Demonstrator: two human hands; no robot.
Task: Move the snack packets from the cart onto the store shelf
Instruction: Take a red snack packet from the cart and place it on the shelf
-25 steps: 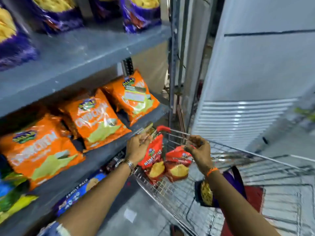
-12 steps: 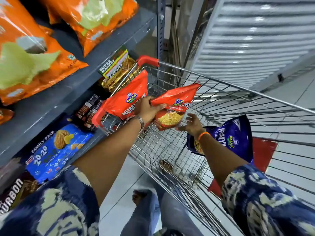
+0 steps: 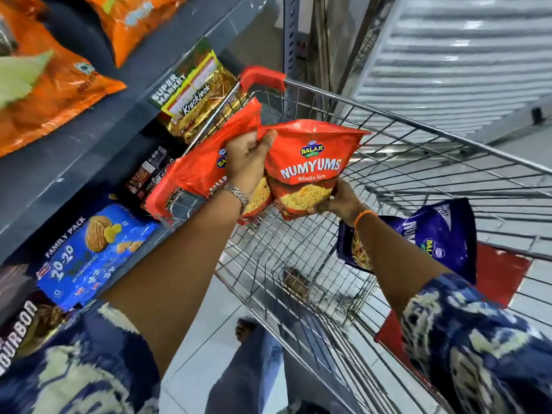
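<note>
Two red Numyums snack packets are held over the wire cart (image 3: 418,162). My left hand (image 3: 248,162) pinches the top edges of both, the left packet (image 3: 203,171) partly behind my wrist. My right hand (image 3: 343,201) grips the lower corner of the right red packet (image 3: 307,171). A purple Numyums packet (image 3: 433,243) stands inside the cart by my right forearm. The grey store shelf (image 3: 89,138) runs along the left, with orange chip bags (image 3: 53,94) lying on it.
Below the shelf board sit a blue 20-20 cookie pack (image 3: 89,252), a Krackjack pack (image 3: 194,94) and a Bourbon pack (image 3: 21,330). The cart's red handle (image 3: 263,79) touches the shelf upright. A corrugated shutter (image 3: 463,55) rises behind. My foot (image 3: 248,330) stands on pale floor tiles.
The view dropped from the upper shelves to the cart. Both red packets stayed in my hands; my right hand shifted from a packet's top to its lower corner.
</note>
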